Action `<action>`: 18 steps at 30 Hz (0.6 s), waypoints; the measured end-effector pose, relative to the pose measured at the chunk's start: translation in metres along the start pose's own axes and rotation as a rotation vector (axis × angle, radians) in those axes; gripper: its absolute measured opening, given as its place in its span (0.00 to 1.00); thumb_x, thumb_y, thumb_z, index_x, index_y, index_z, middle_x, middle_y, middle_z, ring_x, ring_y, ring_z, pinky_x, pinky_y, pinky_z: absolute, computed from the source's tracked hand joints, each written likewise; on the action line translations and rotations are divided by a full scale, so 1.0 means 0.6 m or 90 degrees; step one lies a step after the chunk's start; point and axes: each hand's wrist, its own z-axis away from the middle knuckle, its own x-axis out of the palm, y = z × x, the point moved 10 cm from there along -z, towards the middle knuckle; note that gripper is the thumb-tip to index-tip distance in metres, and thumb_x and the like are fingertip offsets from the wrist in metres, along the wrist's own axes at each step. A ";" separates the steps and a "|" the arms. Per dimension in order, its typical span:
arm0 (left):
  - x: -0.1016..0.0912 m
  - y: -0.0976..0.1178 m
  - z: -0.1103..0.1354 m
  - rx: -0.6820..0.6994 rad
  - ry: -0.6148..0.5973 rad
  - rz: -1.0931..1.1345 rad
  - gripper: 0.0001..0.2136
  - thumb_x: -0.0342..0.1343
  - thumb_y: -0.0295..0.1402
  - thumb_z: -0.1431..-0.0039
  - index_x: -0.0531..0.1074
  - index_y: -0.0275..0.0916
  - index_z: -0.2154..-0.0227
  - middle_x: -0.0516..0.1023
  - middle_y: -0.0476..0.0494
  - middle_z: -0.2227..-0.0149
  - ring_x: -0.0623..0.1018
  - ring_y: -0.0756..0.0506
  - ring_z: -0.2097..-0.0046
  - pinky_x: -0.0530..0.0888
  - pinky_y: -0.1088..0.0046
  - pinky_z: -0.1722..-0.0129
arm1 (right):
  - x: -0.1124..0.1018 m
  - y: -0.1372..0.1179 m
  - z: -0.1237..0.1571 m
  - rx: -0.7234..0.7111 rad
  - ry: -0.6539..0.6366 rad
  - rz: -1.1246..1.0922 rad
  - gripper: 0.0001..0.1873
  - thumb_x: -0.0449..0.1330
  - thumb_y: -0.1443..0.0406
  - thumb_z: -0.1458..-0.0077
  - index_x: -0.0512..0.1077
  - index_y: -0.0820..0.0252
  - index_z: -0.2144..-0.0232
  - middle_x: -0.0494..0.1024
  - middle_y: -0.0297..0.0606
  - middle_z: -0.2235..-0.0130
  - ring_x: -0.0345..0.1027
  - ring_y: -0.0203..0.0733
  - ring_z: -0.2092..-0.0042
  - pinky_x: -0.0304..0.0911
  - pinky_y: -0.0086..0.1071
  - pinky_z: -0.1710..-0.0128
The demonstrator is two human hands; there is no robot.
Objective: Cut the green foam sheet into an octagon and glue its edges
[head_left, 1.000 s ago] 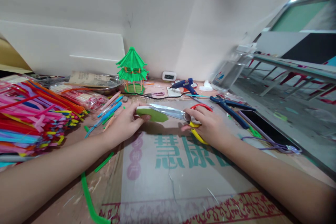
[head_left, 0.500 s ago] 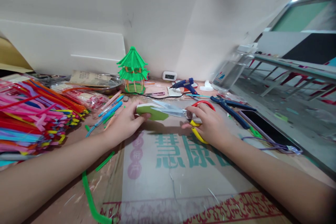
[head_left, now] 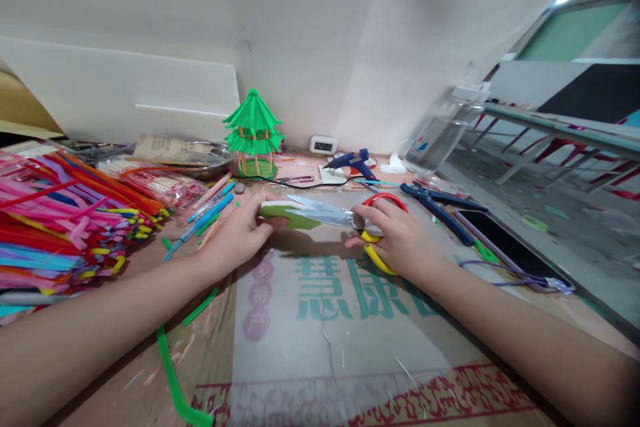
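Observation:
My left hand (head_left: 249, 227) pinches a small flat green piece with a pale edge (head_left: 293, 217), holding it above the work surface. In my right hand (head_left: 400, 233) are scissors (head_left: 373, 235) with red and yellow handles, the fingers through the loops. The scissor blades point left and lie along the upper side of the green piece, slightly apart. How far the blades reach around its edge I cannot tell. Below both hands lies a printed sheet (head_left: 300, 360) with large green characters.
A green pipe-cleaner pagoda (head_left: 253, 137), a white timer (head_left: 323, 145) and a blue glue gun (head_left: 353, 161) stand at the back. Bundled pipe cleaners (head_left: 60, 220) fill the left. Blue pliers (head_left: 440, 210), a phone (head_left: 510, 247) and a clear bottle (head_left: 443, 127) are at right.
The scissor blades have shifted slightly to the left across the green piece and sit closer together. My right hand's handles moved a little. The left hand stays nearly still.

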 end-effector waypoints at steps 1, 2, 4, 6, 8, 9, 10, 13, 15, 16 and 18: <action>0.000 0.000 0.000 -0.001 -0.001 0.000 0.08 0.54 0.34 0.41 0.69 0.40 0.59 0.76 0.46 0.60 0.76 0.43 0.56 0.71 0.69 0.57 | 0.000 0.000 0.000 -0.004 0.004 0.003 0.19 0.61 0.50 0.42 0.72 0.59 0.61 0.73 0.39 0.65 0.65 0.42 0.65 0.59 0.32 0.67; 0.000 -0.001 0.000 -0.001 -0.002 0.001 0.08 0.54 0.34 0.40 0.69 0.40 0.59 0.76 0.46 0.60 0.76 0.43 0.57 0.71 0.68 0.57 | 0.000 -0.001 0.001 -0.007 0.006 0.004 0.19 0.61 0.49 0.42 0.72 0.59 0.61 0.73 0.39 0.65 0.65 0.42 0.65 0.59 0.32 0.67; 0.000 -0.003 -0.001 -0.001 -0.003 0.001 0.08 0.54 0.34 0.40 0.69 0.39 0.58 0.76 0.45 0.60 0.76 0.43 0.56 0.71 0.68 0.57 | 0.000 -0.001 0.001 -0.013 0.012 0.004 0.19 0.60 0.50 0.42 0.72 0.59 0.61 0.73 0.39 0.65 0.65 0.42 0.66 0.59 0.32 0.67; 0.002 -0.006 -0.002 0.004 -0.007 0.003 0.08 0.55 0.34 0.40 0.69 0.39 0.58 0.76 0.45 0.60 0.76 0.43 0.57 0.71 0.68 0.57 | -0.001 -0.002 0.001 -0.018 0.018 0.001 0.19 0.60 0.50 0.42 0.72 0.59 0.61 0.73 0.39 0.66 0.65 0.41 0.66 0.59 0.32 0.68; 0.003 -0.007 -0.002 0.010 -0.011 0.011 0.09 0.55 0.34 0.39 0.69 0.39 0.58 0.76 0.45 0.59 0.76 0.43 0.56 0.71 0.67 0.56 | -0.002 -0.002 0.001 -0.017 0.022 -0.002 0.19 0.61 0.49 0.42 0.73 0.59 0.62 0.73 0.38 0.66 0.65 0.41 0.66 0.59 0.31 0.68; 0.004 -0.008 -0.002 0.013 -0.013 0.016 0.09 0.55 0.34 0.39 0.69 0.39 0.58 0.76 0.45 0.58 0.76 0.43 0.55 0.71 0.67 0.56 | -0.002 -0.001 0.002 -0.015 0.022 -0.004 0.19 0.61 0.49 0.42 0.73 0.59 0.62 0.73 0.38 0.66 0.65 0.41 0.66 0.59 0.31 0.68; 0.004 -0.007 -0.002 0.017 -0.015 0.020 0.09 0.55 0.34 0.39 0.69 0.39 0.57 0.76 0.44 0.58 0.76 0.43 0.55 0.71 0.67 0.55 | -0.002 -0.001 0.002 -0.013 0.021 -0.005 0.19 0.61 0.50 0.42 0.73 0.59 0.62 0.73 0.38 0.66 0.65 0.41 0.66 0.59 0.31 0.68; 0.004 -0.007 -0.002 0.017 -0.015 0.025 0.09 0.55 0.35 0.39 0.69 0.39 0.57 0.76 0.45 0.57 0.76 0.43 0.54 0.72 0.67 0.54 | -0.003 -0.001 0.005 -0.014 0.023 0.002 0.18 0.61 0.50 0.42 0.73 0.59 0.62 0.73 0.38 0.66 0.66 0.41 0.66 0.59 0.31 0.68; 0.004 -0.007 -0.003 0.009 -0.016 0.027 0.09 0.55 0.35 0.40 0.69 0.39 0.58 0.77 0.45 0.58 0.77 0.43 0.55 0.72 0.67 0.55 | -0.004 -0.001 0.006 -0.015 0.025 0.013 0.19 0.61 0.50 0.42 0.73 0.59 0.61 0.73 0.38 0.66 0.66 0.41 0.65 0.58 0.31 0.68; 0.004 -0.007 -0.003 0.006 -0.017 0.029 0.09 0.55 0.35 0.40 0.69 0.39 0.58 0.77 0.45 0.58 0.77 0.43 0.55 0.72 0.68 0.55 | -0.003 0.000 0.006 -0.013 0.024 0.019 0.19 0.60 0.49 0.42 0.73 0.59 0.61 0.73 0.39 0.66 0.66 0.42 0.65 0.58 0.31 0.68; 0.004 -0.007 -0.003 0.006 -0.015 0.028 0.09 0.55 0.34 0.40 0.69 0.39 0.58 0.77 0.45 0.59 0.77 0.43 0.55 0.72 0.68 0.56 | -0.001 0.002 0.006 -0.007 0.017 0.027 0.20 0.59 0.48 0.42 0.73 0.59 0.61 0.73 0.39 0.65 0.66 0.42 0.66 0.58 0.31 0.69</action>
